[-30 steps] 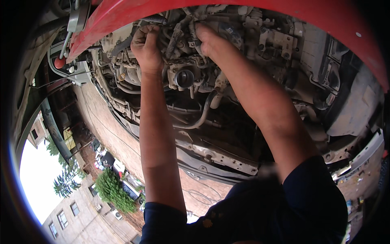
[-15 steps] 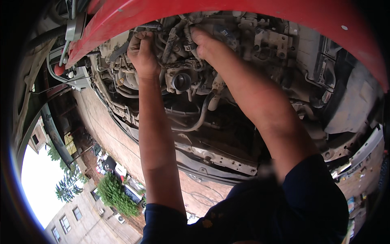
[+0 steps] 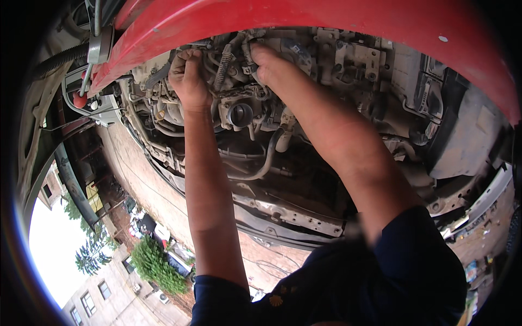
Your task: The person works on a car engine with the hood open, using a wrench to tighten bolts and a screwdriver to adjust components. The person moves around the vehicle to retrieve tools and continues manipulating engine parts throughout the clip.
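Observation:
Both my arms reach into a dusty car engine bay. My left hand (image 3: 188,80) is closed, its fingers curled in beside a dark hose (image 3: 159,74); whatever they grip is hidden. To its right, my right hand (image 3: 265,63) is bent in behind a ribbed conduit (image 3: 247,53), with its fingers partly covered and closed on something I cannot make out. Another ribbed conduit (image 3: 223,69) runs between the hands. Below them sits a throttle body (image 3: 239,114) with its round bore facing me.
A red body panel (image 3: 304,15) arches close over the hands. A curved hose (image 3: 267,157) and a metal crossmember (image 3: 293,214) lie nearer me. At left are a metal rod with a red knob (image 3: 80,100) and a headlight (image 3: 103,108). A black housing (image 3: 435,98) stands at right.
The view has shifted slightly, so the red panel reaches lower in the picture. My left hand has turned a little, and both hands stay at nearly the same spots among the hoses.

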Tool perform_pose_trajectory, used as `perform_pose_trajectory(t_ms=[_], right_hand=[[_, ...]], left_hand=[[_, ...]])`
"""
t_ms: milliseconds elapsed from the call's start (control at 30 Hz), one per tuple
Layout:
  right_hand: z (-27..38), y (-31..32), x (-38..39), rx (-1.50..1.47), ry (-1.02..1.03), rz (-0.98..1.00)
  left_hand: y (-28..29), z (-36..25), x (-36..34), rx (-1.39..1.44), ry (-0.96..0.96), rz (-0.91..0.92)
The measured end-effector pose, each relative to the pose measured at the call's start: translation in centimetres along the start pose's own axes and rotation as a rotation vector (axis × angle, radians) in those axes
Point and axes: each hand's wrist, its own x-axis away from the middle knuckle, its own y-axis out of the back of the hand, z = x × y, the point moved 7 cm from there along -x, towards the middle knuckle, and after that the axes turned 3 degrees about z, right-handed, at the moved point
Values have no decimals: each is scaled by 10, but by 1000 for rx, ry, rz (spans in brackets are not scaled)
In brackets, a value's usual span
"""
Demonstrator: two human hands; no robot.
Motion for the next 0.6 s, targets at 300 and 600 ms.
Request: perform_pose_trajectory(t_ms=[300, 600], right_hand=[[-17, -19, 39, 51, -85, -29], [-42, 10, -5, 50, -98, 23]], left_hand=[[29, 4, 14, 8, 14, -54], [27, 2, 15, -76, 2, -61]])
